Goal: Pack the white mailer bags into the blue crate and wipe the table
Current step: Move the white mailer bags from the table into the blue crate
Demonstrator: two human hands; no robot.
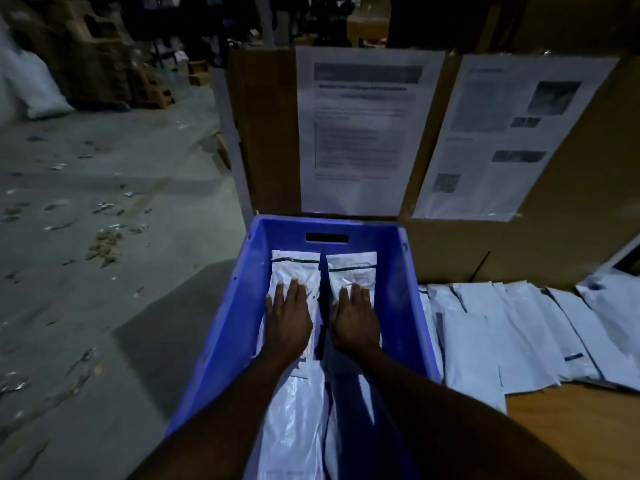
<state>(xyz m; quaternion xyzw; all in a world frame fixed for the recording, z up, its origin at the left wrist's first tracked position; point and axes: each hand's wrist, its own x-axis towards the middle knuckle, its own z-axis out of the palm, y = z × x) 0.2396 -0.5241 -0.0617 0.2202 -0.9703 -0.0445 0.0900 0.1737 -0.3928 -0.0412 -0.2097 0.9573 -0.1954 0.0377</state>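
Under our fingers the white plastic mailer bags look thin and slick, with a faint sheen and soft wrinkles. Around the fingers, the rectangular blue plastic crate has smooth, matt moulded walls. Right of the fingers, overlapping white mailer bags of the same glossy film lie on the smooth brown wooden surface. Beyond the fingers we see a matt brown cardboard wall bearing white printed paper sheets. To their left, the grey concrete floor looks rough.
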